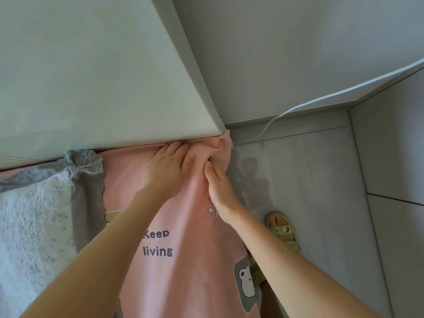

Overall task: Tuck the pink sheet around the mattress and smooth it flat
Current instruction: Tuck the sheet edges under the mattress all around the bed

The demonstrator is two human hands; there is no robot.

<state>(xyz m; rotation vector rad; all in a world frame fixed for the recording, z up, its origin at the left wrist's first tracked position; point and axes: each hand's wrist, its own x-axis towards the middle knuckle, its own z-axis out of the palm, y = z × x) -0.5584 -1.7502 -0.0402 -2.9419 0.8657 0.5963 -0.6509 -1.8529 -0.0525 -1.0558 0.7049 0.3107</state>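
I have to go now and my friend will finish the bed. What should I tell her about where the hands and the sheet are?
Left hand: flat on the pink sheet, fingers straight, tips at the gap under the headboard.
Right hand: fingers straight, pressing the sheet's side at the corner.
Sheet: covers the mattress top, bunched in a fold at the corner.
Done: sheet spread up to the headboard.
Left: push the bunched corner in, then smooth the creases. The grey blanket lies on the sheet to the left.
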